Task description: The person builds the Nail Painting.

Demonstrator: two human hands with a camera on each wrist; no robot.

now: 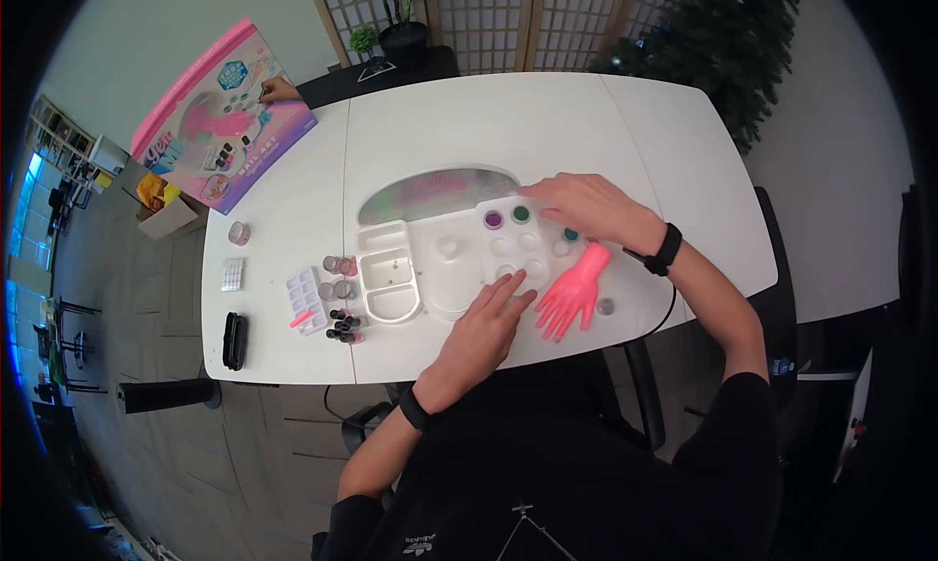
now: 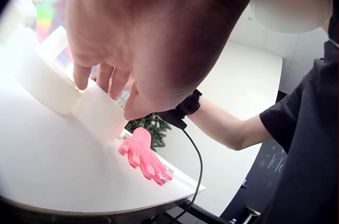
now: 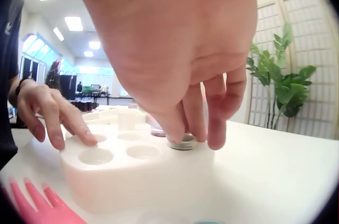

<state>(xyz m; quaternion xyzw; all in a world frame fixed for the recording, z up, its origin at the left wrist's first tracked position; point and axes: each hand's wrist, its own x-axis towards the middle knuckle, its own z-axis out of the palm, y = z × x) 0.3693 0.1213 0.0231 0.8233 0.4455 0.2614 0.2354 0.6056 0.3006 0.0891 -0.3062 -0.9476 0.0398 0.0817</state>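
Note:
A white tray with round wells (image 1: 503, 243) holds a purple jar (image 1: 493, 220) and a green jar (image 1: 521, 213). My left hand (image 1: 479, 341) rests its fingertips on the tray's near edge, fingers relaxed and spread. At the tray's far right corner is my right hand (image 1: 601, 207); in the right wrist view its thumb and fingertips (image 3: 185, 128) pinch the rim of the green jar (image 3: 183, 143) in its well. Several wells (image 3: 96, 155) hold nothing. Just right of the tray, a pink model hand (image 1: 570, 292) lies on the table, also in the left wrist view (image 2: 142, 155).
A teal jar (image 1: 571, 235) and a grey jar (image 1: 606, 307) stand on the table (image 1: 684, 170) at the right. Left are a compartment tray (image 1: 390, 302), small bottles (image 1: 344, 324), a palette (image 1: 305, 297) and a black case (image 1: 234, 341). A box (image 1: 225, 121) stands back left.

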